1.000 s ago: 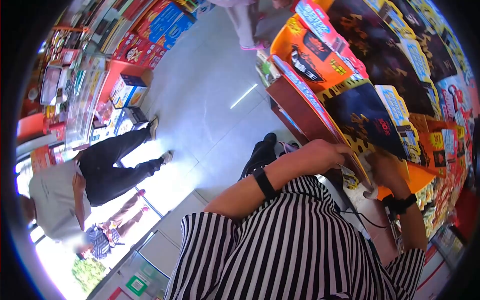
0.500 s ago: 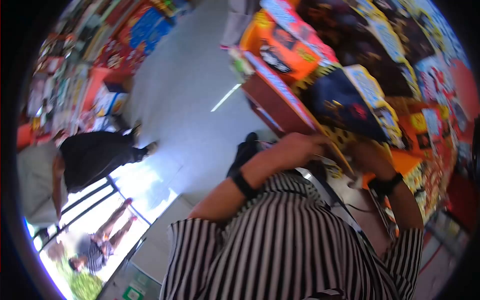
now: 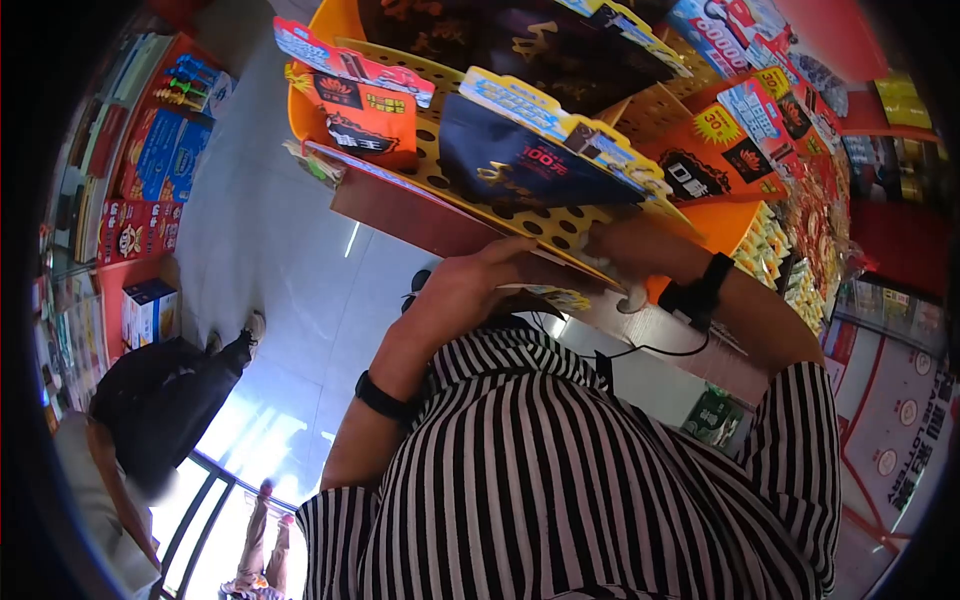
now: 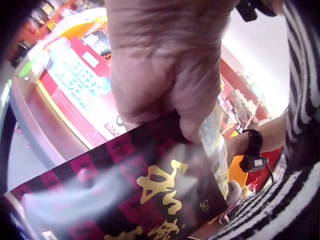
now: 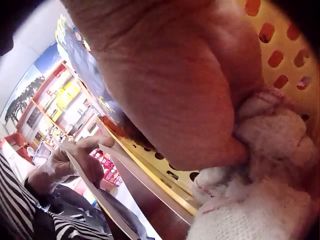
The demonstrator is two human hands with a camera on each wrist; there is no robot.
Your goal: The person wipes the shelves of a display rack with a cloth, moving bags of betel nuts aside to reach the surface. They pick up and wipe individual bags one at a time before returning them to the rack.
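In the head view, my left hand (image 3: 460,290) is at the outer edge of a yellow perforated bin (image 3: 560,228). It pinches the top of a dark pouch (image 4: 120,185) with gold characters and purple patches, seen broadly in the left wrist view. My right hand (image 3: 635,248) reaches over the bin's edge. In the right wrist view, that hand (image 5: 185,100) grips a bunched white cloth (image 5: 270,145) against the perforated yellow surface. Its fingertips are hidden by the cloth and the palm.
Black pouches (image 3: 535,160) and orange pouches (image 3: 360,120) stand in the display. A cable (image 3: 650,350) hangs beside the brownish shelf side (image 3: 430,215). A person in dark trousers (image 3: 180,390) stands at the left. Boxes (image 3: 150,310) line the far wall.
The head view has swung, so the display now appears farther left and more level. Both hands stay at the bin's edge, with the left hand still at the pouch and the right at the cloth.
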